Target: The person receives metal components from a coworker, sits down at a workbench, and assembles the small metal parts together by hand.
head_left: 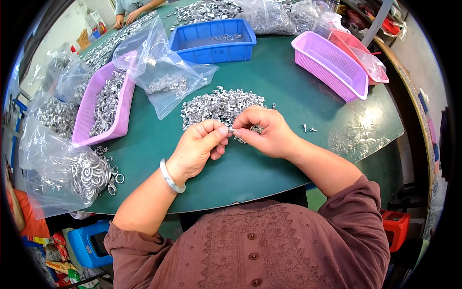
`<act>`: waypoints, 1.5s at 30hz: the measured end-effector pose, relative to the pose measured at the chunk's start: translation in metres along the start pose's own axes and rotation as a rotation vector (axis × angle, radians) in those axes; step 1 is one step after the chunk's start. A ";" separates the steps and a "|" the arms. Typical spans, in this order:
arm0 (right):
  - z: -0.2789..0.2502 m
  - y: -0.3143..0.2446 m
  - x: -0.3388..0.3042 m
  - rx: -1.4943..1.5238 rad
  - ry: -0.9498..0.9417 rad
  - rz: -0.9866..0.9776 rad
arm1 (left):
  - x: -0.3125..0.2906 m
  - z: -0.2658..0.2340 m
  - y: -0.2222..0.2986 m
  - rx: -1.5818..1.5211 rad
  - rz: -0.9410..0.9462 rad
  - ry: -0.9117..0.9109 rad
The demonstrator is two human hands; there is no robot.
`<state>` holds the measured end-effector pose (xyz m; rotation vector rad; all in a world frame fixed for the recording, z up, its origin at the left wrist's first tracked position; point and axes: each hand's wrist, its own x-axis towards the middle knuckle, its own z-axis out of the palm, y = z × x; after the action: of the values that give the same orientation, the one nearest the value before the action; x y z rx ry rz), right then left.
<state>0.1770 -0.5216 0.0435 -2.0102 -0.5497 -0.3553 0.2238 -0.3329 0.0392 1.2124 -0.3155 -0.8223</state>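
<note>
Both hands meet just in front of a pile of small silver metal parts (216,106) on the green table (192,192). With thumb and fingers pinched, my left hand (202,142) grips one end of a small silver metal part (231,130). My right hand (267,130) pinches the same spot from the other side, its fingertips close to the left ones. Most of the held part is hidden by the fingers, so its exact kind does not show. A pale bangle circles my left wrist.
Left stand a purple basket (82,130) of metal rings and a plastic bag (43,168) spilling rings. Behind the pile are a clear bag (159,62) and a blue tray (211,54). A second purple basket (332,67) is right. Another person's hands (126,20) work far left.
</note>
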 end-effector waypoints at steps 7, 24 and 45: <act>0.000 0.002 0.001 0.008 0.057 0.014 | 0.000 -0.001 0.000 0.005 0.029 0.016; 0.011 0.002 -0.004 -0.674 -0.161 -0.153 | 0.005 -0.008 0.005 -0.247 0.014 0.112; 0.008 0.019 0.006 -0.242 0.034 -0.006 | 0.005 -0.003 -0.001 0.086 -0.038 0.132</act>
<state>0.1919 -0.5215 0.0283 -2.2305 -0.5107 -0.4780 0.2287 -0.3344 0.0357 1.3503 -0.2225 -0.7639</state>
